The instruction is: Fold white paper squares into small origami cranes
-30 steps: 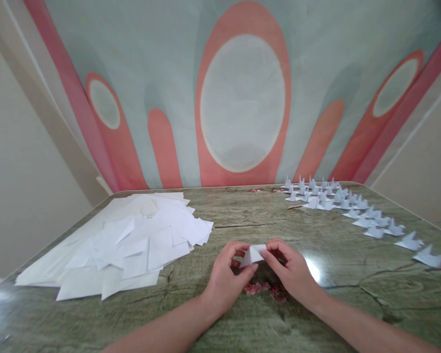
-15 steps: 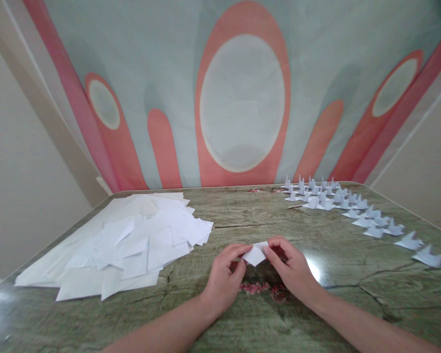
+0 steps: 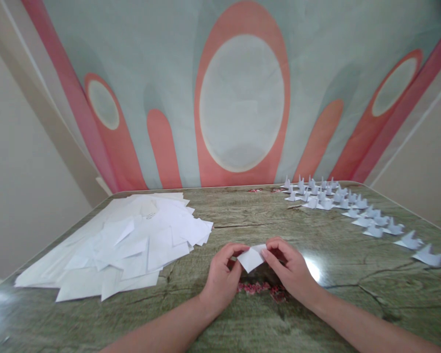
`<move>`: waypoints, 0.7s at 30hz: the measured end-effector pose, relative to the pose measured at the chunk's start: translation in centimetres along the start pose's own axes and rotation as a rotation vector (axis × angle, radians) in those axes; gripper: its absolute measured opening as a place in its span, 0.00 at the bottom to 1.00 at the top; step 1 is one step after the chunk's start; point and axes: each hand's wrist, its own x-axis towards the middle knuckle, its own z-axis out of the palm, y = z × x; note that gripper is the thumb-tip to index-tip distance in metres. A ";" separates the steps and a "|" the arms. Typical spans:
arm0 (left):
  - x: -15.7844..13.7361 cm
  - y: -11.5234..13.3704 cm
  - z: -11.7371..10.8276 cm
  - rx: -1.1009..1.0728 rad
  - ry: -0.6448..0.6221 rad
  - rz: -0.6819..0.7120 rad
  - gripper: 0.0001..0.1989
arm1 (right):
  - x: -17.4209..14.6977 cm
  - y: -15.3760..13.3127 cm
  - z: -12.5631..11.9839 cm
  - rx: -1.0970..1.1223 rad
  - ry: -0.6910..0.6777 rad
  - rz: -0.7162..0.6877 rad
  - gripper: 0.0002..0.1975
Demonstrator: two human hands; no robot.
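Note:
A small white folded paper (image 3: 250, 261) is held between my two hands just above the table, one corner pointing toward me. My left hand (image 3: 223, 272) pinches its left corner between thumb and fingers. At the right edge, the thumb and fingers of my right hand (image 3: 288, 264) grip it too, the thumb lying on the near face. A crease runs across the paper near its upper side. The fingertips behind the paper are partly hidden.
A wide heap of loose white paper sheets (image 3: 132, 250) covers the table's left side. Several white folded paper cranes (image 3: 375, 220) stand in rows along the right. The wood-patterned table (image 3: 242, 211) meets a patterned backdrop (image 3: 242, 179) at its far edge.
The folded paper has shifted slightly left and toward me and is tilted a little differently, showing more of its face. Both hands keep their pinch.

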 end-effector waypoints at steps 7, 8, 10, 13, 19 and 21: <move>0.2 0.3 -0.3 0.016 -0.020 0.089 0.19 | 0.2 -0.2 -0.1 0.013 -0.001 0.004 0.10; 0.2 0.3 -0.3 0.022 -0.025 0.099 0.21 | 0.2 -0.2 -0.1 0.012 0.000 0.004 0.10; 0.3 0.4 -0.4 0.030 -0.025 0.101 0.22 | 0.2 -0.2 -0.2 0.006 -0.018 0.005 0.11; 0.3 0.5 -0.3 0.024 -0.019 0.067 0.20 | 0.1 -0.3 -0.3 -0.011 -0.075 -0.003 0.12; 0.2 0.9 -0.2 0.012 -0.013 0.003 0.11 | -0.1 -0.8 -0.2 -0.028 -0.135 -0.027 0.11; 0.2 1.0 -0.2 0.007 -0.006 -0.008 0.11 | -0.1 -0.8 -0.2 -0.027 -0.136 -0.028 0.11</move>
